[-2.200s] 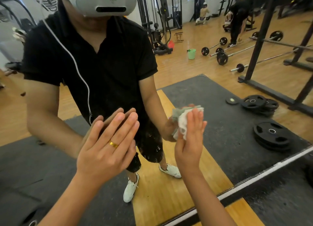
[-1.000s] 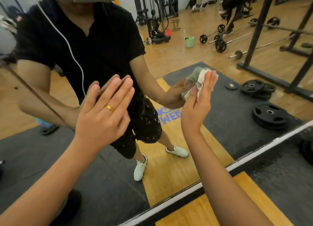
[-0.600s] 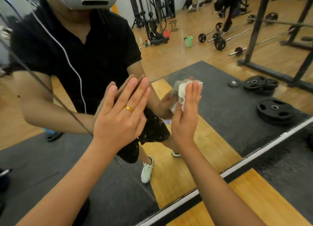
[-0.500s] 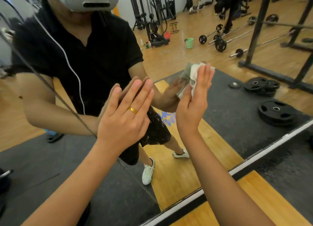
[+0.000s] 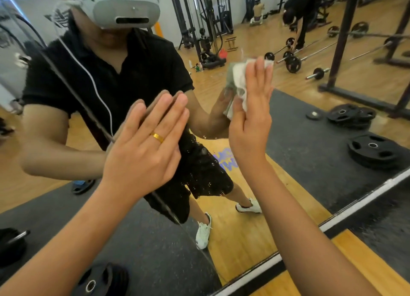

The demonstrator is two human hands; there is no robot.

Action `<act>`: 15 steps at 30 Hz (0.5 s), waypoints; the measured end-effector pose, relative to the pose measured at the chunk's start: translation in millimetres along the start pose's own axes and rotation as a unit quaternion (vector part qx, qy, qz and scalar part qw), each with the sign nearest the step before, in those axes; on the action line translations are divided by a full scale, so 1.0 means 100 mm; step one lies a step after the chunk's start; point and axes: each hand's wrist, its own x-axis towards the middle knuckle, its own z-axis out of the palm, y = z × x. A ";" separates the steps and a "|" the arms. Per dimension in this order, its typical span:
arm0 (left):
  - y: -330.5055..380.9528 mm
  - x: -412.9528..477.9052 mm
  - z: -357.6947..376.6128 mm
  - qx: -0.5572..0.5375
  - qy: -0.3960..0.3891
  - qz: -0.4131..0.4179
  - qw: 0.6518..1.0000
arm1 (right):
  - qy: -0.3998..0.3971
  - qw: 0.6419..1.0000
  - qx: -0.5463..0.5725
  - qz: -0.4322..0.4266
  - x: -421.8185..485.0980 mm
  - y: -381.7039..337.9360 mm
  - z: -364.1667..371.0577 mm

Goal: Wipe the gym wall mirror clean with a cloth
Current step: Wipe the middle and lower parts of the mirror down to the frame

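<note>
The wall mirror fills the view and reflects me and the gym behind. My right hand presses a crumpled white cloth flat against the glass with straight fingers; the cloth shows above and left of the fingers. My left hand, with a gold ring, lies flat on the mirror to the left, fingers straight and together, holding nothing. A dark seam between mirror panels runs diagonally under the left hand.
The mirror's bottom frame runs diagonally at lower right, over wooden floor and a dark mat. Reflected: weight plates, barbells, a rack post and a bending person far back.
My right hand has slid the cloth up the glass from about half a second ago. The left hand stays flat on the mirror in about the same place.
</note>
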 end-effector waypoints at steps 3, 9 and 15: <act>0.02 -0.01 0.02 0.016 0.009 0.001 1.000 | 0.018 1.000 0.001 -0.003 -0.08 -0.06 0.10; 0.02 -0.01 0.03 0.019 0.032 -0.008 0.999 | -0.126 0.989 -0.048 -0.063 -1.57 0.12 0.41; 0.05 0.00 0.05 0.013 0.032 -0.013 0.999 | -0.041 0.999 -0.022 -0.005 -1.14 -0.01 0.45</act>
